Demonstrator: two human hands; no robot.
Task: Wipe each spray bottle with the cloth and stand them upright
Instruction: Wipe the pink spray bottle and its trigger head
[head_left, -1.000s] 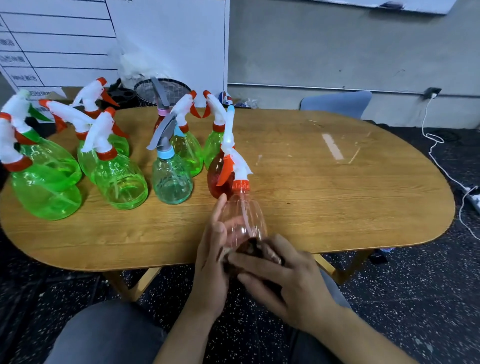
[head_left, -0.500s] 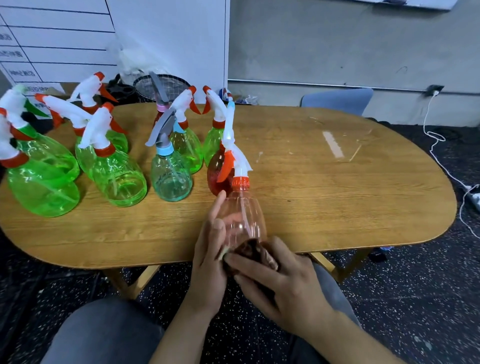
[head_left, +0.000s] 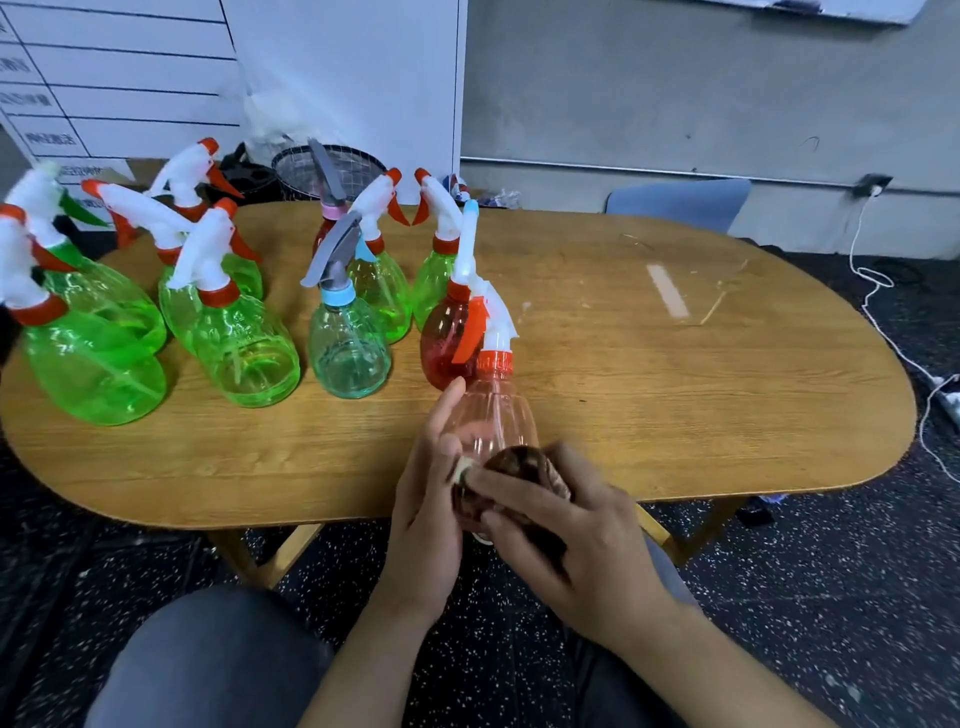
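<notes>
Left hand (head_left: 427, 525) cupped round clear pinkish plastic spray bottle (head_left: 493, 415) at oval wooden table's (head_left: 675, 405) near edge; right hand (head_left: 582, 540) fingers pressing dark brown cloth (head_left: 524, 467) against it.

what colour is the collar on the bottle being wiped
Orange-red, under a white trigger head, on the pale pink bottle. The head view shows it best.

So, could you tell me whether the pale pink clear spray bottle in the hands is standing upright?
Not standing: the pale pink clear spray bottle is held off the wooden table, tilted, nozzle pointing away.
</notes>
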